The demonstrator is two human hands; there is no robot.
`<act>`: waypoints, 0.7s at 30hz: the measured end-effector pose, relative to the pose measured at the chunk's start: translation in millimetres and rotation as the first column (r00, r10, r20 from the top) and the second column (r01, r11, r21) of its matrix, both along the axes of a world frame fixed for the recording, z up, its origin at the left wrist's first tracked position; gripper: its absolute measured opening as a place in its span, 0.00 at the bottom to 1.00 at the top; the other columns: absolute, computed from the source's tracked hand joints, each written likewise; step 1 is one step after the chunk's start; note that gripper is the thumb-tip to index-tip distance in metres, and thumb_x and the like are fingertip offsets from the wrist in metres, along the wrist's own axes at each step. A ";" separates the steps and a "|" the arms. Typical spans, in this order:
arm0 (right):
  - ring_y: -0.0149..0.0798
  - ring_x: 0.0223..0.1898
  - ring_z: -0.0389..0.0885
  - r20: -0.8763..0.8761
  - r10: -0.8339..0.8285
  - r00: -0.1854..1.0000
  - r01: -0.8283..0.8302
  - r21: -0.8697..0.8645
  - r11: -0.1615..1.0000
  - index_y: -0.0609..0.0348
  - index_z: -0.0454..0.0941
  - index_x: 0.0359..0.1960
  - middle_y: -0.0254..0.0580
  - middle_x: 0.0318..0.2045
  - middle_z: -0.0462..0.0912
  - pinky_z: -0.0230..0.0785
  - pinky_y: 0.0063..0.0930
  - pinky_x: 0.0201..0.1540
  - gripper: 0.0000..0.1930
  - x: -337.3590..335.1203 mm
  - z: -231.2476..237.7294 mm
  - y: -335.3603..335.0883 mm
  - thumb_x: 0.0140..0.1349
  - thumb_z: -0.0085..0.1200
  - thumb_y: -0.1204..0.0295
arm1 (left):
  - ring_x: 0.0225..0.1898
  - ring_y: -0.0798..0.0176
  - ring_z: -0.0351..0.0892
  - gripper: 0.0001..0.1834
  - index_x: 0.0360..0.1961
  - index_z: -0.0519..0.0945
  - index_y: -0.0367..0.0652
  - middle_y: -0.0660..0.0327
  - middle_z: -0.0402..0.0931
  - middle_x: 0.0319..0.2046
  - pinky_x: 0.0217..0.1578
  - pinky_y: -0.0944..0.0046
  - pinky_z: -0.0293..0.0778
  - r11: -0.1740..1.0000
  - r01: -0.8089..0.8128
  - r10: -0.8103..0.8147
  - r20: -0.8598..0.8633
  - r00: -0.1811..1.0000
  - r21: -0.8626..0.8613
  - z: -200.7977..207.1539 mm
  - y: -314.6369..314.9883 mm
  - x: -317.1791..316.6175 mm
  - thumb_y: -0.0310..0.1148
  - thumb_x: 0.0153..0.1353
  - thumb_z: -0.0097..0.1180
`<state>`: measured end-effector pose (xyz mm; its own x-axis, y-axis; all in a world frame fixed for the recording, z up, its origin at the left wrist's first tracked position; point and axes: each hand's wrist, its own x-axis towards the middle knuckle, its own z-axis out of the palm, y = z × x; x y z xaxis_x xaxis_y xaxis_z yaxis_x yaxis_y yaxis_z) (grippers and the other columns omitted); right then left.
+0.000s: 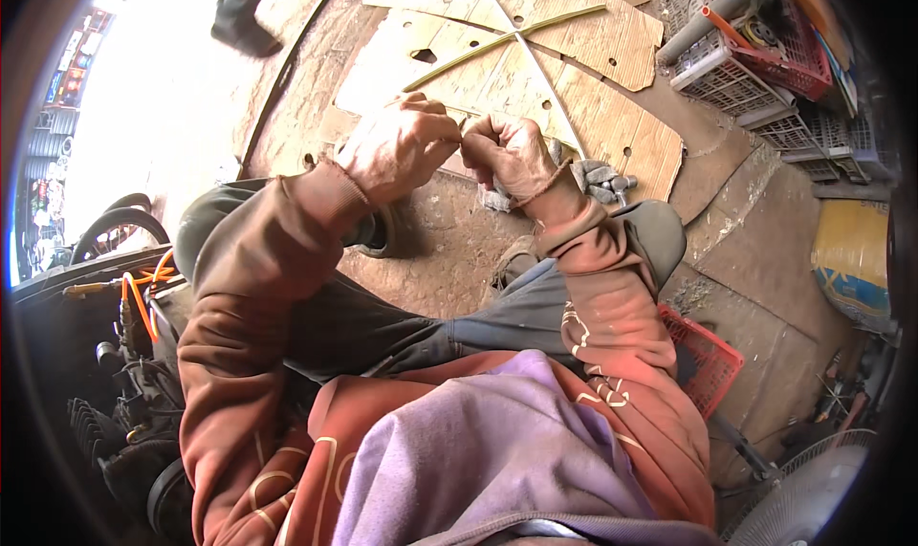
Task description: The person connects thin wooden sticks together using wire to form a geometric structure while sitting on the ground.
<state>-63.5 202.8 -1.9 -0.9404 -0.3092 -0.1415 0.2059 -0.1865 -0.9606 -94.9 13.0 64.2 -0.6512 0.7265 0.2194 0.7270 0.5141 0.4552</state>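
My left hand (402, 152) and my right hand (513, 156) meet in front of my knees. Both are closed, with the fingers pinched tip to tip. Whatever lies between them is too small or too hidden to make out. Beyond the hands, a thin white rod (547, 82) and a yellowish strip (564, 15) cross each other on a flattened sheet of cardboard (631, 130) with holes in it. Grey work gloves (599, 175) lie just past my right wrist, beside a small metal piece (622, 185) whose kind I cannot tell.
Grey plastic crates (732, 87) and a red crate (798, 68) stand at the far right. A yellow-and-blue sack (851, 250), red basket (708, 360) and fan (813, 489) are nearer. Machinery (134, 422) with an orange hose (139, 302) sits left. Another person's leg (244, 15) shows at the top.
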 end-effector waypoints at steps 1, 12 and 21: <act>0.24 0.18 0.73 0.001 0.006 1.000 -0.006 0.005 1.000 0.63 0.77 0.31 0.36 0.22 0.79 0.64 0.17 0.20 0.10 -1.1 -1.3 -1.0 0.66 0.56 0.69 | 0.38 0.53 0.78 0.04 0.31 0.84 0.39 0.55 0.79 0.31 0.41 0.57 0.74 1.000 -0.006 0.006 0.001 1.000 0.005 -2.7 -1.8 0.6 0.25 0.53 0.62; 0.25 0.18 0.75 0.091 -0.210 0.974 0.214 -0.043 0.976 0.62 0.77 0.33 0.37 0.22 0.80 0.66 0.18 0.19 0.08 -7.8 -7.0 6.4 0.67 0.54 0.70 | 0.34 0.59 0.77 0.03 0.27 0.83 0.41 0.60 0.77 0.28 0.38 0.61 0.73 0.986 -0.156 0.143 0.196 0.970 0.055 -7.5 -27.2 2.2 0.27 0.54 0.61; 0.26 0.18 0.76 0.080 0.002 0.997 -0.004 0.023 1.000 0.64 0.77 0.35 0.39 0.23 0.81 0.66 0.19 0.18 0.07 -4.7 -5.4 -1.2 0.66 0.57 0.71 | 0.37 0.59 0.79 0.04 0.28 0.84 0.45 0.62 0.79 0.28 0.40 0.62 0.75 0.992 -0.126 0.128 0.115 0.985 -0.020 -6.6 -23.0 3.0 0.31 0.56 0.60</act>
<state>-68.2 201.6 -7.3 -0.9247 -0.3080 -0.2236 0.2829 -0.1632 -0.9452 -91.8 -10.0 57.6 -0.7589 0.6386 0.1278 0.5979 0.6053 0.5255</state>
